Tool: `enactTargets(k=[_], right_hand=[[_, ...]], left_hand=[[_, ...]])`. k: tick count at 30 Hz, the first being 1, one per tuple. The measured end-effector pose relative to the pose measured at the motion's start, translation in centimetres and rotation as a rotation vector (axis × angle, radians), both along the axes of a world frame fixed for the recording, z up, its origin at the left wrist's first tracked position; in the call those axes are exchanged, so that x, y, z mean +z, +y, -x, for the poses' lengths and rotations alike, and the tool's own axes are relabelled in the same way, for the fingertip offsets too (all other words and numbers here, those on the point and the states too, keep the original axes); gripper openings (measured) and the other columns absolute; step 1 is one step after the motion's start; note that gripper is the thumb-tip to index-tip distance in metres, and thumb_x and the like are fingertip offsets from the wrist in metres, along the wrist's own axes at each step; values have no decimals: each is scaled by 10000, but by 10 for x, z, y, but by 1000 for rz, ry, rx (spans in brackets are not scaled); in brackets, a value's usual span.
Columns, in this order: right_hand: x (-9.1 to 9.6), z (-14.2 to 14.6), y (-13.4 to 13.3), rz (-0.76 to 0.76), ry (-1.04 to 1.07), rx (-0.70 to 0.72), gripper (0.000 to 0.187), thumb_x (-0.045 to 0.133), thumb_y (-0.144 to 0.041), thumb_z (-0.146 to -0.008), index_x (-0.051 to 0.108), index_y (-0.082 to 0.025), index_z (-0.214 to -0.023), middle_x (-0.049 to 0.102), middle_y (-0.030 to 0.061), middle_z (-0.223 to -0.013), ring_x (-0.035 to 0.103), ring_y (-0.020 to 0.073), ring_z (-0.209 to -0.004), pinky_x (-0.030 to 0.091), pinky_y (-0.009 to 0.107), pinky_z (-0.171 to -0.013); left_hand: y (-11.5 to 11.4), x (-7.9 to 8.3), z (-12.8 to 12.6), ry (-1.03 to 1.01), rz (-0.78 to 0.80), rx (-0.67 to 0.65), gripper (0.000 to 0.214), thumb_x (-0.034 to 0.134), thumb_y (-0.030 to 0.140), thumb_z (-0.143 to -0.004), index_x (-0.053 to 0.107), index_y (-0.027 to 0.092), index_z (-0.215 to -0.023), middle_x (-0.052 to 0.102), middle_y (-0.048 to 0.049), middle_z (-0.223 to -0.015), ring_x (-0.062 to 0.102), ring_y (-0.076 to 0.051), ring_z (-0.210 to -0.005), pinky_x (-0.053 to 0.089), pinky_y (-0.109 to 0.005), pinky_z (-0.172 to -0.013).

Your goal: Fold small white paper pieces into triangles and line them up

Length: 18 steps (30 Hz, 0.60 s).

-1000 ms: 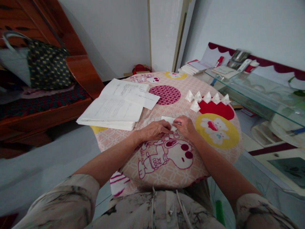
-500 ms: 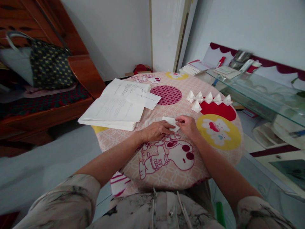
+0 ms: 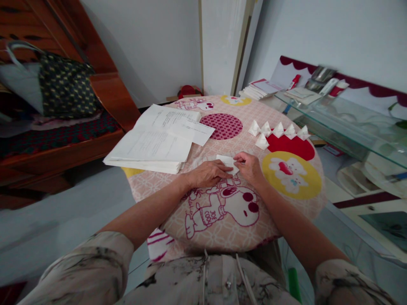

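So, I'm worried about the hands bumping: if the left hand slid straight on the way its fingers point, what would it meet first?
Beyond the small white paper under its fingers, the left hand would probably meet the right hand first, though depth is hard to judge.

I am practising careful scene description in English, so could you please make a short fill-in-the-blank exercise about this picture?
1. The left hand and the right hand touch a small white piece of ____.
2. On the pink patterned tablecloth stand ____ small white folded-paper pyramids.
3. The thick white stack of printed sheets lies nearer to the ____ hand.

Missing words: paper; six; left.
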State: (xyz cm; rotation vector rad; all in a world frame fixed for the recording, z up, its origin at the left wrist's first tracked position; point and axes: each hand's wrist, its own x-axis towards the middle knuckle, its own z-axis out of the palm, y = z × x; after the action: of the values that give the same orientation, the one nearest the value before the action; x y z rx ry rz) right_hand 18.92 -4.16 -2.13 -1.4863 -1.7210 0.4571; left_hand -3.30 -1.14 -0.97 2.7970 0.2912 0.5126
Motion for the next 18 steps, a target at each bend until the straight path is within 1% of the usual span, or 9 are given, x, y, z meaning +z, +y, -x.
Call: enactTargets(k=[5, 9, 12, 15, 18], right_hand=[[-2, 0, 1, -7, -30, 6, 164, 613, -132, -769, 718, -192, -879, 735, 47, -819, 667, 207, -760, 514, 336, -747], [-5, 0, 3, -28, -53, 15, 145, 618, -125, -766, 714, -186, -855, 737, 61, -831, 675, 213, -778, 508, 334, -755], [-5, -2, 5, -27, -39, 28, 116, 622, -163, -793, 720, -188, -849, 741, 51, -812, 677, 202, -767, 505, 315, -738], [-2, -9, 5, -41, -15, 49, 148, 595, -223, -841, 736, -187, -867, 755, 49, -821, 683, 198, -770, 509, 304, -726], [0, -22, 2, -57, 9, 63, 213, 586, -243, -842, 757, -174, -949, 774, 68, -887, 703, 212, -808, 528, 316, -755]], left_hand=[[-1, 1, 0, 22, -2, 6, 438, 539, 59, -895, 739, 254, -1232, 681, -59, -1369, 633, -233, -1193, 511, -390, -1042], [-1, 2, 0, 38, -10, 2, 425, 538, 67, -896, 736, 216, -1241, 680, -82, -1369, 625, -251, -1193, 514, -399, -1032], [-2, 2, -1, 44, -8, 16, 411, 540, 73, -902, 741, 208, -1234, 693, -87, -1346, 626, -254, -1183, 519, -402, -1022], [-3, 3, -2, 55, -7, 43, 403, 529, 87, -918, 747, 230, -1225, 701, -72, -1335, 631, -239, -1177, 524, -378, -1008], [-3, 3, -3, 79, -7, 51, 394, 524, 106, -929, 747, 226, -1230, 704, -69, -1332, 633, -242, -1181, 527, -372, -1005]])
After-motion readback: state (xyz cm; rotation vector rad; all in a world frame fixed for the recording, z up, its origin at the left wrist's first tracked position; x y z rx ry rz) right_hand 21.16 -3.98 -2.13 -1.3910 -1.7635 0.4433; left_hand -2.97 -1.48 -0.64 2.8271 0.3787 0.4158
